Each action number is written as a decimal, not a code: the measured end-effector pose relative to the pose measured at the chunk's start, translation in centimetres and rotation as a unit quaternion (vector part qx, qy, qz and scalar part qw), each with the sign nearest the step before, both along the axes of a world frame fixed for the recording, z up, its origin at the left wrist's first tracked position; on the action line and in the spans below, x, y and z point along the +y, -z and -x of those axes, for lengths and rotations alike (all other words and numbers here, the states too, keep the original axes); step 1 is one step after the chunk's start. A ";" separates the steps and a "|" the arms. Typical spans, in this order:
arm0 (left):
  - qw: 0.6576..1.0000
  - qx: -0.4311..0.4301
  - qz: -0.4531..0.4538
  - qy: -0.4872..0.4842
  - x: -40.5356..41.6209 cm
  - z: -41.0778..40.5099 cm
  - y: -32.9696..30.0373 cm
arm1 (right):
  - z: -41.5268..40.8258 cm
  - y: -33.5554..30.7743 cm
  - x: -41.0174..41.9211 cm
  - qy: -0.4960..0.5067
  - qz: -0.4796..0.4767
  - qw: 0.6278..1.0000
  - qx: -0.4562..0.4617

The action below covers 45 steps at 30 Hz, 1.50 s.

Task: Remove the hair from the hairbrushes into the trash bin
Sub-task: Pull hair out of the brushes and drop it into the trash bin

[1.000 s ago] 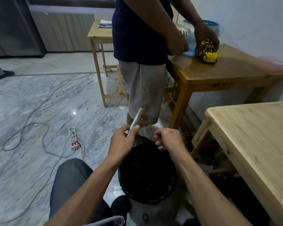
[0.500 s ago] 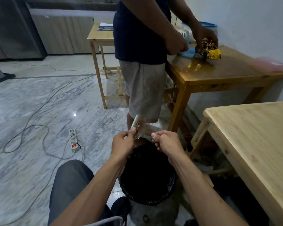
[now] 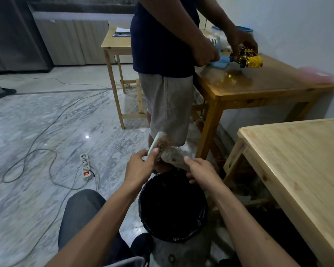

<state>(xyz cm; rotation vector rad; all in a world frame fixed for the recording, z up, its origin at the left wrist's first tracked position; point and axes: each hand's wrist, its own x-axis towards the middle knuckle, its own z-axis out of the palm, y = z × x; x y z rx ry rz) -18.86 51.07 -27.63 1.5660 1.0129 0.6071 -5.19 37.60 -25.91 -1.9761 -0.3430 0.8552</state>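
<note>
The left hand (image 3: 141, 166) pinches the hairbrush (image 3: 158, 144) by its lower end, bristles turned right, just above the far rim of the black-lined trash bin (image 3: 173, 205). The right hand (image 3: 201, 172) reaches in with curled fingers at a thin web of hair (image 3: 172, 153) stretched off the bristles; whether it actually grips the web cannot be told. Judged progress: removal is partly done, since brown hair remains matted in the bristles and the web is not yet in the bin
</note>
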 end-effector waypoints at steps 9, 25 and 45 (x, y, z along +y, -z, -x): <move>0.998 0.003 -0.047 0.029 -1.3 -0.4 -0.6 | 0.9 1.3 1.6 -0.039 -0.182 0.982 0.040; 0.998 0.012 -0.064 0.015 -0.4 0.0 -1.3 | 0.6 2.5 0.4 -0.062 0.017 0.997 -0.050; 0.992 -0.005 0.000 -0.122 3.7 1.4 -1.8 | -0.7 3.8 -1.9 0.055 -0.020 0.998 -0.005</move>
